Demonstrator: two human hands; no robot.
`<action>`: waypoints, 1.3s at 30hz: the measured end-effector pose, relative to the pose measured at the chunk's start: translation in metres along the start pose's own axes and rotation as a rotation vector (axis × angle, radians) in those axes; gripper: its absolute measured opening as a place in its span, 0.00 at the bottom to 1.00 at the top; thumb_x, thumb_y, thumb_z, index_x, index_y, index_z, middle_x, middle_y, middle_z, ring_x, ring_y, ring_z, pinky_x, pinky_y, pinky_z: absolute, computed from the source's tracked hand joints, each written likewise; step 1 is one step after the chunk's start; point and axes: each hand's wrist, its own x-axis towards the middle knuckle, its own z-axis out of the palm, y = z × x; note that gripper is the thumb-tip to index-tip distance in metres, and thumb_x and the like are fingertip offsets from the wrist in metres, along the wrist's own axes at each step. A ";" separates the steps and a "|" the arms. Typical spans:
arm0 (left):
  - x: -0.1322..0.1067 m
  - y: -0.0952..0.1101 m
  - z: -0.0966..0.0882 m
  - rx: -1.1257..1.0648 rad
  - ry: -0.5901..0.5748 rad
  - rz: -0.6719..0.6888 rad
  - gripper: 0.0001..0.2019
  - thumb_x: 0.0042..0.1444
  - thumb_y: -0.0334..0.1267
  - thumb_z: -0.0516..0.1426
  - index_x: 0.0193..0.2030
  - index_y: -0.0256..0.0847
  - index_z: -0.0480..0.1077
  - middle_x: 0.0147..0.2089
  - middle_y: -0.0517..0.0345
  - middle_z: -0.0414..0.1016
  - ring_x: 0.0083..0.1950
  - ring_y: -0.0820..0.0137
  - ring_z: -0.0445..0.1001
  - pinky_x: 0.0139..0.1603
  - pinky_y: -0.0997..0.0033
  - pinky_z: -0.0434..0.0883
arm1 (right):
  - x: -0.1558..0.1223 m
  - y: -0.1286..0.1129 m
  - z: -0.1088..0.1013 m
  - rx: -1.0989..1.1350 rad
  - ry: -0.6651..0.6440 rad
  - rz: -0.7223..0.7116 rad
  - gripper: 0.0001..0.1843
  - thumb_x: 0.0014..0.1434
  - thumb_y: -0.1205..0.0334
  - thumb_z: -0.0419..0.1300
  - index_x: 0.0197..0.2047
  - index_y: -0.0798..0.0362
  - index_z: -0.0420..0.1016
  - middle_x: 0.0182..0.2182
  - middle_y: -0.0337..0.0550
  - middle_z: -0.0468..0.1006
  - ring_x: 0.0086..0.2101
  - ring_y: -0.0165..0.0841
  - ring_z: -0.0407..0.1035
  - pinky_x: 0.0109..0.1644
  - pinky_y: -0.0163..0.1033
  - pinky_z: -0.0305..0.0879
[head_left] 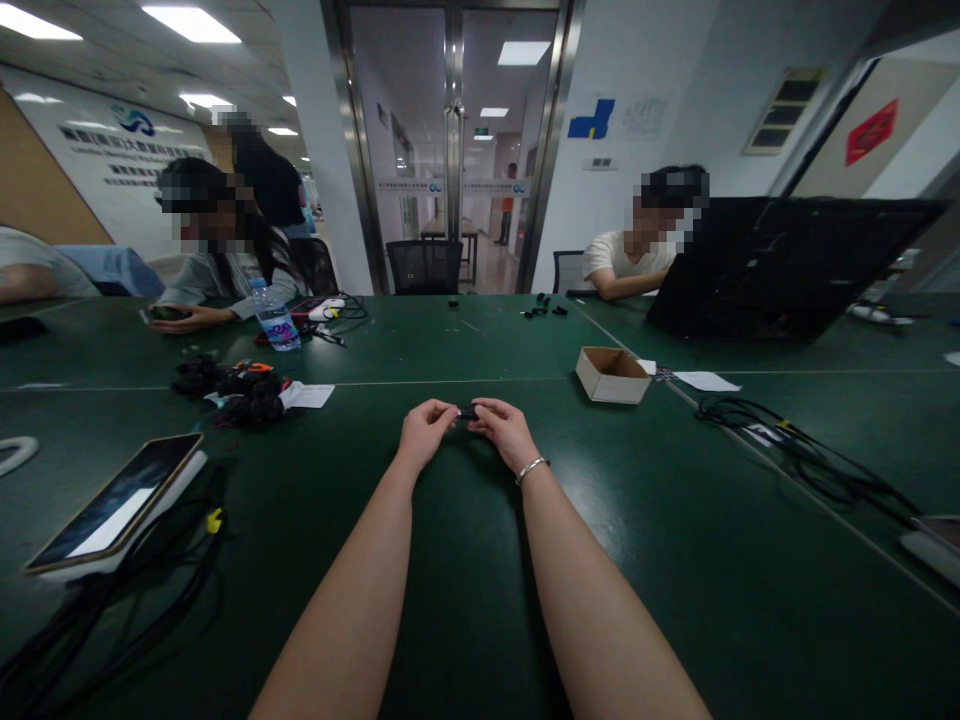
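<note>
Both my hands meet over the middle of the green table [465, 500]. Between them is a small black object [468, 411], too small to name, with a light tip at its left end. My left hand [427, 430] pinches that left end between thumb and fingertips. The fingers of my right hand [504, 430] are closed on the right end, hiding part of it. A silver bracelet [531, 468] circles my right wrist. An open cardboard box [613, 384] stands beyond my right hand, apart from it.
At left lie a phone [120, 500] on a white block, black cables [150, 580], a dark cable bundle [247, 392] and a water bottle [275, 318]. Several small black pieces [544, 308] lie at the far side. A large black screen [780, 265] and coiled cables [795, 440] are at right. People sit across.
</note>
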 end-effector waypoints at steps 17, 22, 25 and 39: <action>0.003 0.000 -0.002 0.084 0.139 -0.162 0.24 0.50 0.59 0.57 0.24 0.36 0.71 0.21 0.57 0.71 0.22 0.74 0.66 0.25 0.73 0.61 | -0.007 -0.004 0.010 -0.043 -0.049 -0.098 0.23 0.38 0.58 0.73 0.39 0.53 0.77 0.34 0.40 0.75 0.35 0.33 0.73 0.50 0.46 0.72; 0.003 -0.002 -0.001 0.055 0.162 -0.188 0.25 0.52 0.60 0.55 0.28 0.36 0.73 0.23 0.56 0.71 0.23 0.73 0.66 0.26 0.73 0.61 | -0.005 -0.003 0.013 -0.025 -0.028 -0.120 0.23 0.38 0.57 0.73 0.39 0.52 0.76 0.37 0.41 0.75 0.36 0.34 0.73 0.49 0.45 0.72; 0.002 0.000 -0.001 0.053 0.173 -0.176 0.24 0.52 0.59 0.56 0.27 0.36 0.73 0.23 0.55 0.72 0.24 0.72 0.67 0.26 0.73 0.62 | -0.004 -0.003 0.013 -0.031 -0.025 -0.122 0.23 0.38 0.58 0.73 0.39 0.52 0.76 0.38 0.41 0.75 0.36 0.33 0.74 0.49 0.44 0.72; 0.001 0.006 0.000 0.162 0.193 -0.161 0.24 0.52 0.60 0.55 0.22 0.39 0.69 0.20 0.59 0.69 0.22 0.72 0.65 0.26 0.72 0.60 | -0.007 -0.007 0.013 -0.040 -0.053 -0.074 0.21 0.39 0.61 0.72 0.39 0.52 0.77 0.39 0.41 0.77 0.34 0.31 0.74 0.47 0.41 0.72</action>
